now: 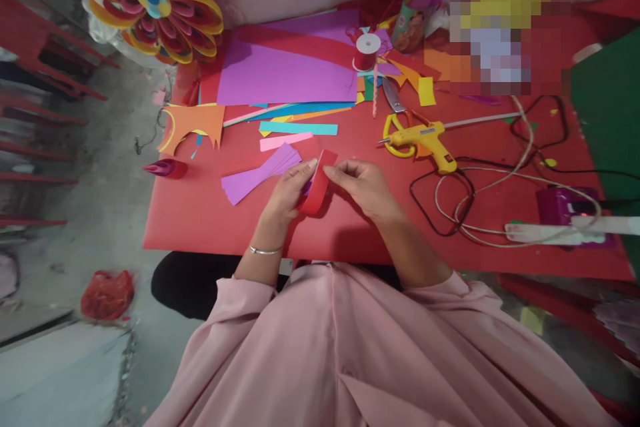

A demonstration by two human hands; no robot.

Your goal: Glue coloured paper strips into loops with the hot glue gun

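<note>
Head view: our left hand [291, 185] is closed on a bent red strip [316, 203]; our right hand [361, 183] is curled, thumb at the strip's edge, but we can't tell if it pinches; the strip is above our counter [185, 217], near purple strips [250, 180]; a glue gun [425, 138] lies to the right.

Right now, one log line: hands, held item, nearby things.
left hand: holds curved red paper strip | right hand: at strip's upper end | near left hand: purple strips | right of hands: yellow glue gun
</note>
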